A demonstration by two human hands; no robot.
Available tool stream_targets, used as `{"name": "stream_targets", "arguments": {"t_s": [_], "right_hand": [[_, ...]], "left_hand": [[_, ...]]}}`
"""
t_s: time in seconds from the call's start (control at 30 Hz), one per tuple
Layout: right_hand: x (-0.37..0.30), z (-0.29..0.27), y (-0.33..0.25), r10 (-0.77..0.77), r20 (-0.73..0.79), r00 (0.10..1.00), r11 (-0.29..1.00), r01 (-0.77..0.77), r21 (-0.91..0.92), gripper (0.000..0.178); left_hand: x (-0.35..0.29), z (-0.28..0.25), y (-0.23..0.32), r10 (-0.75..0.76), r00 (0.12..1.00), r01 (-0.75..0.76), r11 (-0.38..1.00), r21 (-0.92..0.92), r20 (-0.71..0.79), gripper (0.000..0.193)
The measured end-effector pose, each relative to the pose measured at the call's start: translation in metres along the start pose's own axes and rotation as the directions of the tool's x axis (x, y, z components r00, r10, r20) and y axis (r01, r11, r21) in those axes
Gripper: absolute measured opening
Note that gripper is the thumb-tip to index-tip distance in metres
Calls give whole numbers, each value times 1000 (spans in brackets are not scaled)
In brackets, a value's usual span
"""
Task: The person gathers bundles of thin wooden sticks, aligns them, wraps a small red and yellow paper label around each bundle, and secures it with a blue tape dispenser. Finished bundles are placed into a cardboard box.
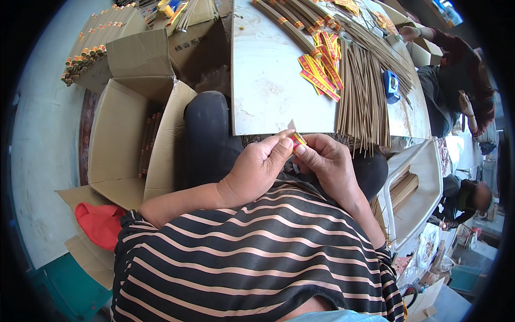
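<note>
In front of my lap, at the table's near edge, both hands meet over a small red-and-yellow paper label [298, 140]. My left hand [261, 163] pinches its left side between thumb and forefinger, and a pale pointed flap sticks up above the fingertips. My right hand [331, 162] grips the other side, thumb pressed on it and fingers curled beneath. The label looks curved, as if wrapped round something; what lies inside is hidden by my fingers. Just beyond my right hand, loose brown incense sticks [362, 96] overhang the table edge, beside a pile of flat labels [322, 70].
The white table [268, 102] also carries banded incense bundles [292, 29] and a blue tape dispenser [391, 87]. An open cardboard box [115, 134] holding bundles stands left, near a red cloth [99, 222]. A white bin [424, 201] with sticks is right. Other people work further right.
</note>
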State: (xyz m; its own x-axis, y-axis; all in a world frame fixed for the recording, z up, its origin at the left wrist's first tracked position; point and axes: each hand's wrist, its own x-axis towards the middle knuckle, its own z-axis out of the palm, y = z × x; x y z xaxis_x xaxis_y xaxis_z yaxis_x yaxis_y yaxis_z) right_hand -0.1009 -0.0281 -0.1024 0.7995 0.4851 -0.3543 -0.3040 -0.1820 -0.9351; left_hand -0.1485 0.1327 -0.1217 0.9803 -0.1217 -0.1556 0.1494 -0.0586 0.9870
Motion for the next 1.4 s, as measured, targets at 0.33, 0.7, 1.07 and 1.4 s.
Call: {"name": "stream_targets", "arguments": {"t_s": [0.33,0.7,1.07,1.4], "right_hand": [[14,-13,26,-164,249,954,957,93,273,29],[13,-17,27,-231,314,921,938,125,322,28],[14,-27,5,-212,329,920,940,284,-188,24],[20,-29,-12,-186,345,920,919,286,-270,20]], "left_hand": [[-3,-6,5,-62,985,78,993,-93,164,52],[-1,-8,-2,-144,963,204,942,-266,227,73],[0,-6,-4,-154,950,228,937,-265,271,74],[4,-7,-6,-157,938,269,893,-362,309,71]]}}
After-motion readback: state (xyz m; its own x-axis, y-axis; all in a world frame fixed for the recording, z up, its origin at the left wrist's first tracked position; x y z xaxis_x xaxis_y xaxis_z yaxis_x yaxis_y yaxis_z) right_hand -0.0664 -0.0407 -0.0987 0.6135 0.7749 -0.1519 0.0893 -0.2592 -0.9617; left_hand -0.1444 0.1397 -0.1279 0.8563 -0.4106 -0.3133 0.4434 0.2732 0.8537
